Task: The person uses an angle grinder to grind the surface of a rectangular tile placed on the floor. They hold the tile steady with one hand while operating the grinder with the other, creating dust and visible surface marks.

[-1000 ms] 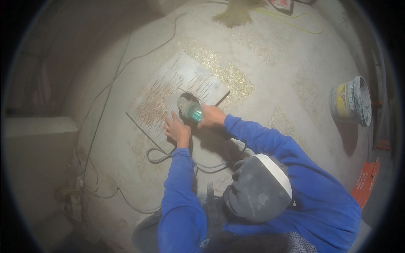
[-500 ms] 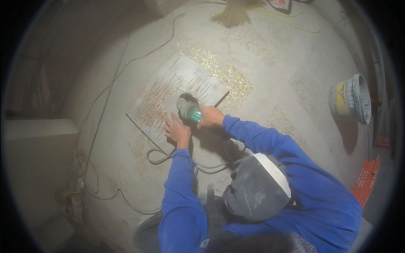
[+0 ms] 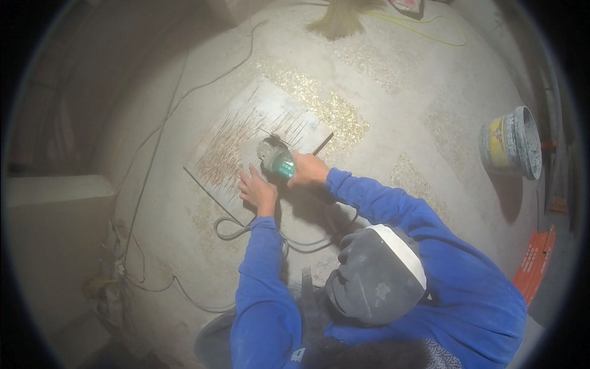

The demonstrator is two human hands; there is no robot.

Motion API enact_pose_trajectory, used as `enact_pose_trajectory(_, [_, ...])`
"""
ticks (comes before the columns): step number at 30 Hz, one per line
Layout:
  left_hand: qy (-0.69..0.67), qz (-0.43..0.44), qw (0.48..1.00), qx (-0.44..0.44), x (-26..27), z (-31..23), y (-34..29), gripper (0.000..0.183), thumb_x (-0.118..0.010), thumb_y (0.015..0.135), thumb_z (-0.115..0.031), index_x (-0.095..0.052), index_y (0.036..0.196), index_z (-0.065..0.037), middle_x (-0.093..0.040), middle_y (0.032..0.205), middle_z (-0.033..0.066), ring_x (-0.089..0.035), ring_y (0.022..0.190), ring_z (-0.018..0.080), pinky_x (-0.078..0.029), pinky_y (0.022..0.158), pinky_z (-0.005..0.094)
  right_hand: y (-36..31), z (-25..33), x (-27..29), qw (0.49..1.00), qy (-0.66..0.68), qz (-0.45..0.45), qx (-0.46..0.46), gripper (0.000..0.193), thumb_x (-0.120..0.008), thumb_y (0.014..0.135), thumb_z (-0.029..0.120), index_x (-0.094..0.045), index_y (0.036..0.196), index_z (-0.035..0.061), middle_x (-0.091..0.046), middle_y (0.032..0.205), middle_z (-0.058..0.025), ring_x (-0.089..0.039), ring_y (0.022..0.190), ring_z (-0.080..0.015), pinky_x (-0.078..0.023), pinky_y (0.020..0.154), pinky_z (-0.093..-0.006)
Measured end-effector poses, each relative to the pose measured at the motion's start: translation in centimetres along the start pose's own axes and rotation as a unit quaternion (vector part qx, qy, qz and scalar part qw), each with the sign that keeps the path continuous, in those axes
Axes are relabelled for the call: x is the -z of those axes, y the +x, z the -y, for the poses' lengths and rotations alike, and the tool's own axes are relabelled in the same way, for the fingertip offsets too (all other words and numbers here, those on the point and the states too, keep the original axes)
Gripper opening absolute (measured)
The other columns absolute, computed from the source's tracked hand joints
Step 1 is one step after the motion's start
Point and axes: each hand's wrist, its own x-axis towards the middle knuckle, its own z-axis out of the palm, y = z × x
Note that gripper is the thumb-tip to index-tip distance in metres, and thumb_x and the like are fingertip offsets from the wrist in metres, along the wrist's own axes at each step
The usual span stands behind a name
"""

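Observation:
My right hand (image 3: 309, 169) is wrapped round the green body of an angle grinder (image 3: 284, 165). The grinder's grey head and disc sit over a flat square tile (image 3: 295, 120) on the floor. Many thin cuts, reddish-brown in places, score the tile's upper face. Beside the grinder my left hand (image 3: 259, 192) lies on the tile with its fingers stretched out, holding nothing. A grey cable (image 3: 228, 237) loops near my left wrist. Dust hazes the view, and the disc's contact with the tile is hard to make out.
Gold-coloured flakes (image 3: 347, 120) lie beyond the tile. A dirty bucket (image 3: 510, 144) stands at the right, above an orange perforated strip (image 3: 534, 261). Straw broom bristles (image 3: 336, 23) and a yellow cord (image 3: 424, 23) are at the far side. A dark cable (image 3: 165, 123) crosses the floor on the left.
Little differs. The grinder and both hands stay almost in the same place on the tile, and the whole view has shifted very slightly.

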Motion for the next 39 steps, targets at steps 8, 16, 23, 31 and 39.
enact_pose_trajectory(8, [0.006, 0.013, 1.0, 0.002, 0.7, -0.3, -0.1, 0.08, -0.074, 0.074, -0.014, -0.042, 0.148, -0.016, -0.03, 0.155, 0.0179, -0.04, 0.131, 0.0398, -0.035, 0.101, 0.055, 0.3, 0.3, -0.2, 1.0, -0.001, 0.013, -0.004, 0.07, -0.081, 0.065, 0.03, -0.051, 0.116, -0.0071, -0.067, 0.105, -0.0296, -0.066, 0.102, -0.0434, -0.054, 0.087, -0.0458])
enact_pose_trajectory(16, [-0.015, 0.002, 1.0, 0.002, -0.1, 0.3, 0.2, 0.082, -0.073, 0.072, -0.013, -0.042, 0.148, -0.018, -0.032, 0.154, 0.0161, -0.04, 0.131, 0.0417, -0.033, 0.104, 0.0579, -0.3, 0.1, -0.8, 0.999, 0.02, -0.036, 0.019, 0.066, -0.082, 0.064, 0.028, -0.051, 0.111, -0.008, -0.066, 0.095, -0.0325, -0.066, 0.094, -0.0467, -0.054, 0.082, -0.0476])
enact_pose_trajectory(23, [-0.026, 0.002, 1.0, 0.005, 0.3, 0.1, 0.1, 0.082, -0.073, 0.072, -0.013, -0.042, 0.148, -0.018, -0.032, 0.154, 0.0168, -0.04, 0.13, 0.0418, -0.033, 0.104, 0.0584, 0.4, 0.0, -0.2, 1.0, 0.014, -0.011, -0.002, 0.072, -0.083, 0.063, 0.031, -0.05, 0.115, -0.0072, -0.067, 0.099, -0.0315, -0.067, 0.096, -0.0449, -0.054, 0.083, -0.0465])
enact_pose_trajectory(31, [0.007, 0.022, 1.0, 0.014, 0.8, -0.2, 0.2, 0.088, -0.081, 0.071, -0.022, -0.04, 0.149, -0.019, -0.031, 0.155, 0.0153, -0.038, 0.134, 0.0383, -0.035, 0.104, 0.0549, 0.7, -0.1, -0.6, 1.0, 0.014, -0.005, 0.005, 0.072, -0.083, 0.063, 0.031, -0.051, 0.115, -0.0078, -0.066, 0.1, -0.0316, -0.067, 0.096, -0.0446, -0.054, 0.082, -0.0462])
enact_pose_trajectory(39, [0.012, 0.033, 0.999, 0.016, 1.4, -0.4, -0.1, 0.089, -0.081, 0.071, -0.02, -0.039, 0.149, -0.019, -0.029, 0.156, 0.0144, -0.038, 0.135, 0.038, -0.036, 0.104, 0.0545, 0.7, 0.1, -0.5, 1.0, 0.021, 0.007, -0.007, 0.073, -0.083, 0.063, 0.031, -0.051, 0.115, -0.0081, -0.067, 0.1, -0.0313, -0.067, 0.096, -0.0443, -0.055, 0.082, -0.0462])
